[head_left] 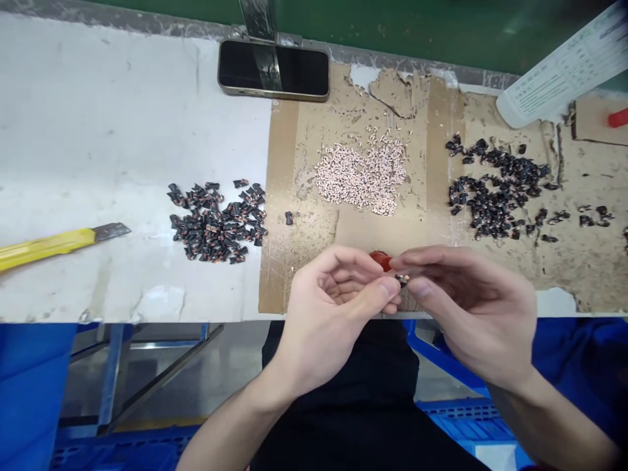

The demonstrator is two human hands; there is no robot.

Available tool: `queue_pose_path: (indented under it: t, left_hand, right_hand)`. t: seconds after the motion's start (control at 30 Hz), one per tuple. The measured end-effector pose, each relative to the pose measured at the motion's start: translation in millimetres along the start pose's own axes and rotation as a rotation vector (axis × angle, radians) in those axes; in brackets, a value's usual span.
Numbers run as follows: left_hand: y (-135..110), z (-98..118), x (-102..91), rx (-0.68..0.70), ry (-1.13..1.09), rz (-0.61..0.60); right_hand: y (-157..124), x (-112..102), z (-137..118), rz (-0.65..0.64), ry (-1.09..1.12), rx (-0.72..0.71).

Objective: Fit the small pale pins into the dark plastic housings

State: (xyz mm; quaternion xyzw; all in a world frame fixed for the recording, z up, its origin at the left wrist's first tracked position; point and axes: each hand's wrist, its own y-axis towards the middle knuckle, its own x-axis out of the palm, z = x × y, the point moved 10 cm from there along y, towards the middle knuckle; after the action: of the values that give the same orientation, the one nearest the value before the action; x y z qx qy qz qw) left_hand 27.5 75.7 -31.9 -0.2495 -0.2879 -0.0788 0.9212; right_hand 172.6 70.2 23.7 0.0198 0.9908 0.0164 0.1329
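Observation:
My left hand (pixel 333 307) and my right hand (pixel 466 307) meet at the front edge of the bench, fingertips pinched together on one small dark part (pixel 402 279). A red object (pixel 381 260) shows just behind the fingers, partly hidden. A heap of black parts with copper marks (pixel 218 222) lies to the left on the white surface. On the cardboard sheet (pixel 304 275) sit a pile of tiny pinkish pieces (pixel 360 173) in the middle and a second heap of black parts (pixel 500 190) to the right.
A yellow utility knife (pixel 59 242) lies at the far left. A phone (pixel 273 69) rests face up at the back edge. A white printed sheet (pixel 564 72) lies at the back right, near a red item (pixel 618 118). Blue crates (pixel 461 418) stand below the bench.

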Motion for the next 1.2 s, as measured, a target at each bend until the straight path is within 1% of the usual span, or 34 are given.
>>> queue_pose_path:
  t: [0.07, 0.13, 0.17, 0.27, 0.4, 0.43, 0.5, 0.63, 0.73, 0.87, 1.2]
  left_hand:
    - [0, -5, 2.5, -0.058, -0.088, -0.024]
    - [-1, -6, 3.3, -0.060, -0.134, -0.025]
    - [-1, -5, 3.4, -0.050, -0.147, -0.023]
    - [-2, -5, 4.2, -0.038, -0.174, -0.026]
    - [-1, -11, 8.8, -0.099, -0.224, -0.069]
    - [-1, -11, 10.3, -0.094, -0.226, -0.079]
    - [-1, -7, 10.2, -0.058, -0.190, -0.061]
    - [-5, 2, 6.7, 0.016, -0.074, 0.033]
    - [-8, 7, 10.2, 0.048, -0.068, 0.026]
    - [-10, 7, 9.8, 0.046, -0.091, 0.032]
    - [-8, 12, 13.9, 0.058, -0.103, 0.009]
  right_hand:
    - [-1, 0, -7, -0.002, -0.028, -0.087]
    - [-2, 0, -12, -0.016, -0.060, -0.162]
    - [-1, -1, -13, -0.022, -0.069, -0.175]
    - [0, -2, -12, -0.025, -0.076, -0.162]
    - [2, -1, -11, -0.013, -0.047, -0.120]
    - [2, -1, -11, 0.002, -0.027, -0.103]
    - [3, -2, -11, 0.041, 0.011, -0.091]
    - [4, -1, -20, 0.067, 0.009, -0.168]
    - [4, -1, -24, 0.055, -0.023, -0.221]
    - [4, 3, -27, -0.003, -0.043, -0.268]
    - [6, 4, -33, -0.016, -0.026, -0.298]
